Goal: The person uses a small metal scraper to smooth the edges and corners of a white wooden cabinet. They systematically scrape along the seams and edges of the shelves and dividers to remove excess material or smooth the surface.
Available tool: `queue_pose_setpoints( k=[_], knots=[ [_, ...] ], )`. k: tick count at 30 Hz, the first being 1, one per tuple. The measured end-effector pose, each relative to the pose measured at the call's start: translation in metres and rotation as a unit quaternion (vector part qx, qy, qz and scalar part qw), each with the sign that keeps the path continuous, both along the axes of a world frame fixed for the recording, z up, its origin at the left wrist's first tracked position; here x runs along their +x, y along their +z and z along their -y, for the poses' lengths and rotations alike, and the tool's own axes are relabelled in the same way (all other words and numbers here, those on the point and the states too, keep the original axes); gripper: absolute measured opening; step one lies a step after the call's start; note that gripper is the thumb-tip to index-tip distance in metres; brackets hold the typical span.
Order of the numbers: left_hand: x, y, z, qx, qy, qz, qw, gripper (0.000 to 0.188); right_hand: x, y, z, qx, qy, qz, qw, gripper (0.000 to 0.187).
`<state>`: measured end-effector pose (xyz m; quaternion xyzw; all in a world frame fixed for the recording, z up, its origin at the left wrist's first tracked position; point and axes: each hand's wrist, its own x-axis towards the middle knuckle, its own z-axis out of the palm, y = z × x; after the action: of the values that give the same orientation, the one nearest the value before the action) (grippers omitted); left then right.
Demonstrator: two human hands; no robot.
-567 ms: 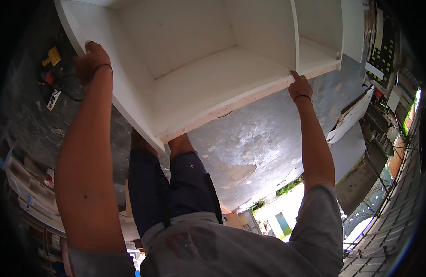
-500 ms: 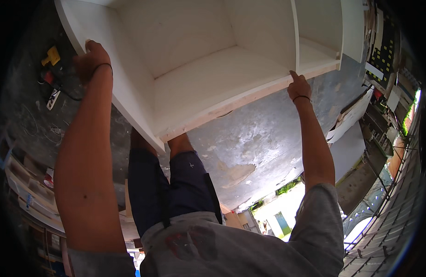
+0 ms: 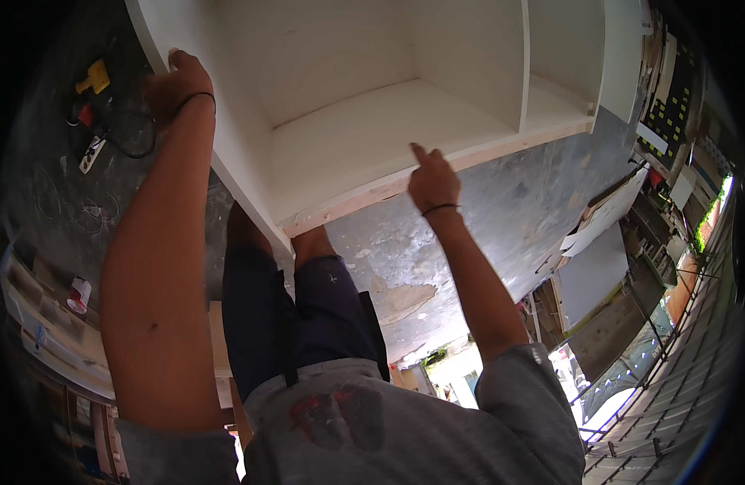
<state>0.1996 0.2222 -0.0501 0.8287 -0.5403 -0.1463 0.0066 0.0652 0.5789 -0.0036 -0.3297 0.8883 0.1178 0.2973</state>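
A large white cabinet point(image 3: 348, 149) with open compartments fills the upper middle, tilted in front of my legs. My left hand point(image 3: 177, 87) is closed around the outer edge of its left side panel, with the thumb over the rim. At the cabinet's lower front rail, my right hand point(image 3: 434, 179) is closed about the edge, one digit reaching over the inner face. Its remaining fingers are hidden behind the rail. An upright divider point(image 3: 524, 73) stands inside the cabinet, to the right of that hand.
On the dark floor at left lie a yellow tool point(image 3: 93, 76) and a white power strip point(image 3: 90, 154) with a black cable. Pale boards point(image 3: 595, 271) lean at the right, near stacked scrap. Wooden shelving point(image 3: 53, 339) stands at lower left.
My right hand has moved left along the front rail, away from the divider. My left hand keeps its hold on the side panel. The cabinet has shifted slightly in view.
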Motion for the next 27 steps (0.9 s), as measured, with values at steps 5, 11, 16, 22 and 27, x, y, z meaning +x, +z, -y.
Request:
queue_pose_setpoints(
  k=[5,11,16,22,27],
  knots=[
    [-0.003,-0.003,-0.002,0.003,0.008,-0.007,1.0,0.058,-0.054,0.0,-0.025,0.11,0.03,-0.116,0.987,0.043],
    [0.006,-0.004,-0.003,-0.011,0.012,-0.032,0.999,0.057,0.168,0.004,0.059,-0.062,0.092,0.184,0.977,0.041],
    [-0.002,0.002,-0.006,0.009,0.001,-0.019,1.0,0.055,0.014,-0.003,0.032,0.054,0.079,0.01,0.995,0.038],
    [-0.006,0.009,-0.004,0.028,0.003,-0.016,0.999,0.051,-0.015,-0.002,0.018,0.199,0.097,-0.029,0.975,0.033],
    [0.0,0.003,-0.005,-0.012,-0.006,-0.02,1.0,0.047,0.171,0.003,0.075,0.033,0.088,0.202,0.975,0.039]
  ],
)
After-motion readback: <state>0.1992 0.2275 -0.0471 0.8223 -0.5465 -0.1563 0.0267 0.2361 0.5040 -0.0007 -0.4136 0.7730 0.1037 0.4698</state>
